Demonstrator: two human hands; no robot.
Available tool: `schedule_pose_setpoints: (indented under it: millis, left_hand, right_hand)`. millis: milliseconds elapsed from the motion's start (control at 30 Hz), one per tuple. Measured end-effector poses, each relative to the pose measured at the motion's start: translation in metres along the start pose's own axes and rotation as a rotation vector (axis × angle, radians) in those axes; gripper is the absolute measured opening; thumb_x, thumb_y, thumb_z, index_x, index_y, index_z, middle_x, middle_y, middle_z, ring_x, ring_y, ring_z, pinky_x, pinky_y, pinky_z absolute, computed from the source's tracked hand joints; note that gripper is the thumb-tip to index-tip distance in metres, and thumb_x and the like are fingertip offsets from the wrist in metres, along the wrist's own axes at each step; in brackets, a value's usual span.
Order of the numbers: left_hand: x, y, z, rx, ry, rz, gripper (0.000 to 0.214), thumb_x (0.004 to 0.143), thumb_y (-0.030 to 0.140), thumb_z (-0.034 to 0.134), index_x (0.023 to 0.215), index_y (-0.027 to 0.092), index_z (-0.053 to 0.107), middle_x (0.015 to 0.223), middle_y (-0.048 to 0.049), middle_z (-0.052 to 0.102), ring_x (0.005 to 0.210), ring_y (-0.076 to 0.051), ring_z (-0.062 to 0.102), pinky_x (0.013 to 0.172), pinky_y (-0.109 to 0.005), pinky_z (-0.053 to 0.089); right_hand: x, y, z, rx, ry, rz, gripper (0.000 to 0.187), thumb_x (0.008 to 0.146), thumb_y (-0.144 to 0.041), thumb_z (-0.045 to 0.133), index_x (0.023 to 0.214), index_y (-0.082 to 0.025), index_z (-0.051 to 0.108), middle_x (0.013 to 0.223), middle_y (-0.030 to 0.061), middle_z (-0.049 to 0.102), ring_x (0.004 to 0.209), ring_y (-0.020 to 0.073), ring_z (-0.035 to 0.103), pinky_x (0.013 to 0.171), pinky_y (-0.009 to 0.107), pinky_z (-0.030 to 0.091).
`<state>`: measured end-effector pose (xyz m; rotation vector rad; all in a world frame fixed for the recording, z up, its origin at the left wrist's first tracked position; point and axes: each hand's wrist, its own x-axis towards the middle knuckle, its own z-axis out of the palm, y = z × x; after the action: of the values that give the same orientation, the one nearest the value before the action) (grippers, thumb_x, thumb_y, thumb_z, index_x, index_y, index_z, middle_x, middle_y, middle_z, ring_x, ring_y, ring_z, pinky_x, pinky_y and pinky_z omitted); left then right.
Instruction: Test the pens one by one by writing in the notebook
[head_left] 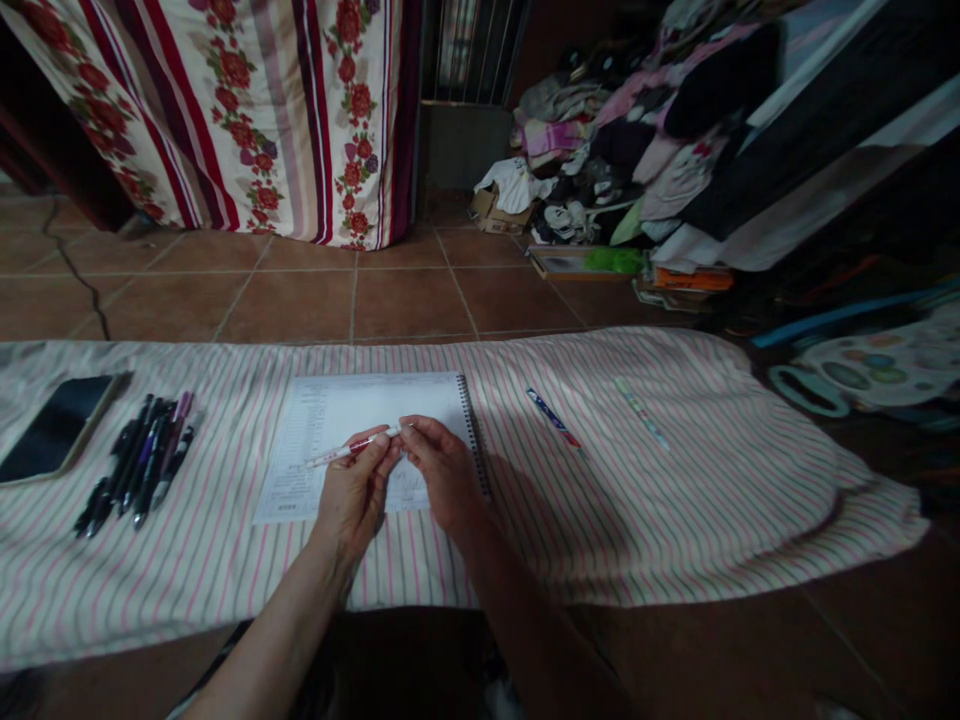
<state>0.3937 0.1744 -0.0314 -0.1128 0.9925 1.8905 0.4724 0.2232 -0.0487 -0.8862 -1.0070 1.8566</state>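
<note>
A slim white and red pen is held above the spiral notebook, tilted slightly up to the right. My left hand pinches it near its middle. At its right end, the fingers of my right hand are closed on the pen's tip. Whether a cap or another small part sits between those fingers is hard to make out. Beneath both hands, the notebook lies with its wire binding on the right and a printed sheet showing at the left. To its right rest a dark blue and red pen and a pale patterned pen.
Several dark and purple pens lie bunched at the left, beside a phone. A striped cloth covers the low surface. Beyond are floor tiles, a floral curtain and a heap of clothes.
</note>
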Motion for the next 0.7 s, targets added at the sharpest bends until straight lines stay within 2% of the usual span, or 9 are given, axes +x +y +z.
schedule_pose_setpoints:
  millis: [67, 133, 267, 367, 467, 700]
  left_hand:
    - [-0.002, 0.001, 0.0, 0.022, -0.022, -0.009, 0.012, 0.069, -0.004, 0.062, 0.074, 0.007, 0.065, 0.07, -0.0064, 0.068, 0.064, -0.011, 0.066, 0.069, -0.018, 0.055]
    - [-0.004, 0.002, -0.001, 0.064, -0.078, -0.027, 0.018, 0.07, 0.0, 0.064, 0.086, 0.008, 0.065, 0.076, -0.0079, 0.07, 0.069, -0.012, 0.067, 0.071, -0.02, 0.055]
    - [-0.008, 0.009, -0.005, 0.083, -0.23, -0.059, 0.039, 0.076, 0.013, 0.062, 0.114, 0.015, 0.057, 0.089, -0.0099, 0.071, 0.079, -0.017, 0.068, 0.073, -0.027, 0.056]
    - [-0.008, 0.017, -0.009, 0.003, -0.262, -0.121, 0.032, 0.084, 0.026, 0.053, 0.112, 0.011, 0.058, 0.081, -0.0122, 0.07, 0.07, -0.017, 0.068, 0.065, -0.026, 0.056]
    - [-0.005, 0.025, -0.011, -0.082, -0.241, -0.146, 0.035, 0.09, 0.032, 0.042, 0.104, 0.006, 0.061, 0.075, -0.014, 0.069, 0.062, -0.015, 0.067, 0.06, -0.023, 0.056]
    - [-0.004, 0.027, -0.015, -0.136, -0.179, -0.22, 0.026, 0.091, 0.019, 0.039, 0.102, 0.006, 0.06, 0.072, -0.012, 0.07, 0.06, -0.013, 0.067, 0.058, -0.017, 0.055]
  right_hand:
    - [0.0, 0.0, 0.0, 0.019, 0.005, 0.005, 0.023, 0.067, -0.034, 0.07, 0.083, -0.018, 0.066, 0.07, -0.0009, 0.065, 0.066, 0.0116, 0.058, 0.068, 0.025, 0.045]
    - [0.001, -0.002, -0.001, 0.055, 0.029, 0.023, 0.024, 0.066, -0.035, 0.071, 0.083, -0.019, 0.066, 0.07, -0.0014, 0.064, 0.065, 0.0111, 0.058, 0.065, 0.025, 0.045]
    - [0.005, -0.012, -0.006, 0.153, 0.183, 0.06, 0.023, 0.061, -0.033, 0.074, 0.079, -0.022, 0.065, 0.072, -0.0034, 0.064, 0.064, 0.0088, 0.057, 0.057, 0.02, 0.042]
    - [0.01, -0.021, -0.011, 0.211, 0.267, 0.074, 0.024, 0.059, -0.031, 0.075, 0.079, -0.022, 0.065, 0.083, -0.0017, 0.069, 0.065, 0.0082, 0.059, 0.049, 0.017, 0.038]
    - [0.014, -0.025, -0.016, 0.283, 0.26, 0.068, 0.022, 0.057, -0.027, 0.076, 0.074, -0.02, 0.065, 0.085, 0.0014, 0.071, 0.062, 0.0089, 0.06, 0.044, 0.017, 0.034]
    - [0.016, -0.024, -0.02, 0.322, 0.21, 0.082, 0.017, 0.06, -0.023, 0.074, 0.073, -0.018, 0.065, 0.082, 0.0039, 0.072, 0.059, 0.0103, 0.062, 0.039, 0.017, 0.034]
